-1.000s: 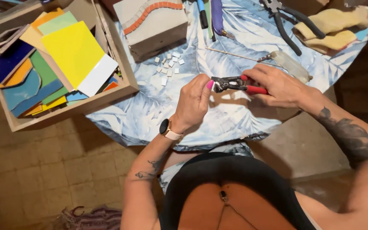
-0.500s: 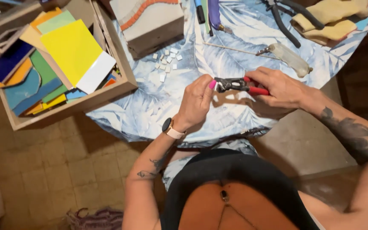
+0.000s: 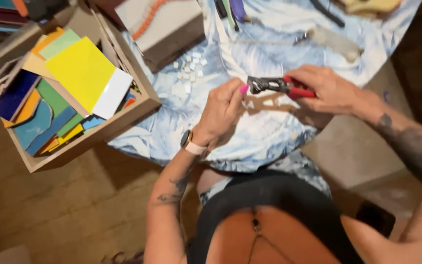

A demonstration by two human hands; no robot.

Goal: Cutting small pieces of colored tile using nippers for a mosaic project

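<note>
My right hand (image 3: 330,89) grips a pair of nippers with red handles (image 3: 277,86), held level above the blue-and-white cloth (image 3: 264,132) on the table. My left hand (image 3: 221,111) has its fingertips pinched right at the black jaws of the nippers; whatever small piece it holds there is hidden by the fingers. A scatter of small white tile bits (image 3: 189,73) lies on the cloth just beyond my left hand.
A wooden crate (image 3: 145,105) of coloured tile sheets, yellow and white on top, stands at the left. A grey block (image 3: 169,29) with an orange curved line of tiles sits at the back. Tools and a plastic bag (image 3: 335,41) lie at the far side.
The view has shifted and drawn closer. Both hands stay together at the nippers' jaws, with little movement between them.
</note>
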